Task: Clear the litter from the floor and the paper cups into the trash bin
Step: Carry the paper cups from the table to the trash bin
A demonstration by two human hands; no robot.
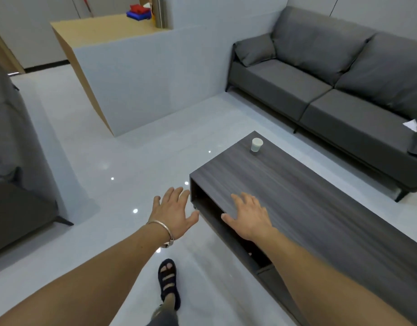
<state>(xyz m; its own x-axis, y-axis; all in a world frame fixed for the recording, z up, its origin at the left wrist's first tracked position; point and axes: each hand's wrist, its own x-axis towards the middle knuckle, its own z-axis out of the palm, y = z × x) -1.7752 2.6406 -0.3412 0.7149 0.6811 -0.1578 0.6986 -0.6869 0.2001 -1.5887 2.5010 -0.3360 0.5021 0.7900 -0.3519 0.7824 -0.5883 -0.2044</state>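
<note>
Hands are both out ahead of me, fingers spread and slack, holding nothing: my left hand hangs over the floor just left of the near corner of the table, and my right hand is over the table's near end, though I cannot tell whether it touches the top. The one cup I can see stands upright at the far left corner of the table, well apart from both hands and near the sofa. A white scrap lies on the sofa seat at the far right; it looks like paper litter, but it is too small to be sure. No bin is in view. I judge the cup to be light and thin-walled, easy to crush or tip. I cannot see whether anything is in it, so I would treat it as possibly holding liquid. The best hold seems to be round the middle of its wall, thumb on one side and fingers on the other, squeezed gently and kept upright; pinching the rim would likely dent it.
</note>
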